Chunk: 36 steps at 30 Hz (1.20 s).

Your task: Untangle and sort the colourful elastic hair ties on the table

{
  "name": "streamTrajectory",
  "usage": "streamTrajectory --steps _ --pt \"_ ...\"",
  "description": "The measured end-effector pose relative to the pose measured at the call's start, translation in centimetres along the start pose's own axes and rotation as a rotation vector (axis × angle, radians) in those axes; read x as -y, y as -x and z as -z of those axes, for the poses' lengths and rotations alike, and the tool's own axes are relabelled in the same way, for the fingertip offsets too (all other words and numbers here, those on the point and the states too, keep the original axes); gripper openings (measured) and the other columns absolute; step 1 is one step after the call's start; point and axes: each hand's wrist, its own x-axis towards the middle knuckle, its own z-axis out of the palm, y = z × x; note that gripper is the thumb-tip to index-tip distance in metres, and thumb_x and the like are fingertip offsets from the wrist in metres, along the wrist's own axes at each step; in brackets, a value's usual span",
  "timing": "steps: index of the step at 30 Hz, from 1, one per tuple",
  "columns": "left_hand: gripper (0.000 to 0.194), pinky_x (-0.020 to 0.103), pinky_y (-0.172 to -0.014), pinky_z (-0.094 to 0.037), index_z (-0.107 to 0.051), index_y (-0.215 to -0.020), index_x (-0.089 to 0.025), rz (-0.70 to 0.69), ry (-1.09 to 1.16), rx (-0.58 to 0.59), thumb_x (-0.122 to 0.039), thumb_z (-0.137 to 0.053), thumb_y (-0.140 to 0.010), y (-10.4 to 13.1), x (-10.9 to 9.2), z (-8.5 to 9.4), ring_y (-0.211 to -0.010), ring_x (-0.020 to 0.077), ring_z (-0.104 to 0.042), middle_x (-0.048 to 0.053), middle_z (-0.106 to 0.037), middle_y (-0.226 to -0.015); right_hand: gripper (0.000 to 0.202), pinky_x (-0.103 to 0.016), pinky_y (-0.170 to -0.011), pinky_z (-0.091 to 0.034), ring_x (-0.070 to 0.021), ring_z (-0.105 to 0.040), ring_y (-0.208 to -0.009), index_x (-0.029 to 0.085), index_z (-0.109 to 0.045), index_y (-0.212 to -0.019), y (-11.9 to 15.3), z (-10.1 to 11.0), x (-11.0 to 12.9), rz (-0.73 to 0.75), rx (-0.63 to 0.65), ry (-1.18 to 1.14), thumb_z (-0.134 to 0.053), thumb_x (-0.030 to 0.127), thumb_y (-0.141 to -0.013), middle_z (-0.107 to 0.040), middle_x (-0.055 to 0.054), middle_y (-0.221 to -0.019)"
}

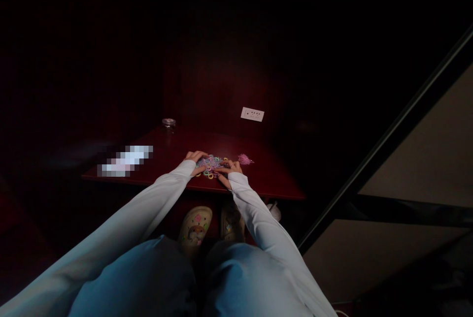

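Observation:
A loose pile of small pastel rings [211, 163], which look like hair ties, lies near the front edge of the dark red table. On its left side rests my left hand [196, 157], fingers and thumb apart and touching the edge of the pile. My right hand [231, 167] is at the opposite side, its fingers spread and reaching over the nearest rings. Neither hand visibly grips a ring, though some fingertips are hard to make out. Just beyond my right hand sits a separate pink bunch [244, 159] of thin strands or bands.
The red table [269, 179] stands in a dim corner. A clear lidded jar [169, 124] is at its back left, a pixelated light object [125, 160] at its left. A white power socket [252, 114] is on the wall. Clogs [196, 228] show below the table.

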Motion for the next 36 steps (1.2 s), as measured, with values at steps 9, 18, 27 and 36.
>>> streamTrajectory --steps 9,18,27,36 --pt "0.048 0.044 -0.107 -0.043 -0.063 -0.128 -0.026 -0.038 -0.027 0.073 -0.039 -0.061 -0.082 -0.1 0.3 -0.8 -0.124 0.0299 -0.056 0.006 -0.062 -0.136 0.038 -0.039 -0.1 -0.045 -0.0255 -0.048 -0.115 0.03 -0.071 -0.129 -0.4 -1.0 -1.1 -0.018 -0.033 -0.01 -0.063 0.034 -0.091 -0.068 -0.005 -0.127" --pt "0.041 0.042 -0.106 -0.045 -0.066 -0.12 -0.021 -0.045 0.032 0.052 -0.039 -0.056 -0.085 -0.5 1.2 -1.1 -0.116 0.0286 -0.062 0.009 -0.067 -0.123 0.038 -0.039 -0.103 -0.045 -0.0251 -0.051 -0.113 0.027 -0.073 -0.124 -0.7 -1.4 -1.9 -0.078 -0.124 -0.073 -0.061 0.026 -0.088 -0.071 -0.005 -0.119" --pt "0.041 0.041 -0.102 -0.049 -0.065 -0.117 -0.019 -0.01 0.036 0.004 -0.031 -0.054 -0.08 -0.7 1.5 -1.3 -0.11 0.0281 -0.063 0.009 -0.067 -0.116 0.031 -0.039 -0.105 -0.043 -0.0252 -0.05 -0.116 0.025 -0.076 -0.118 -0.7 -1.1 -1.4 -0.084 -0.112 -0.081 -0.062 0.027 -0.09 -0.07 -0.007 -0.119" --pt "0.037 0.036 -0.097 -0.051 -0.065 -0.115 -0.021 0.005 0.063 -0.03 -0.029 -0.052 -0.081 -0.4 1.4 -0.9 -0.105 0.0245 -0.064 0.006 -0.066 -0.11 0.025 -0.039 -0.103 -0.042 -0.0244 -0.05 -0.117 0.027 -0.077 -0.112 -0.4 -0.5 -0.7 -0.058 -0.092 -0.09 -0.064 0.028 -0.09 -0.068 -0.005 -0.122"
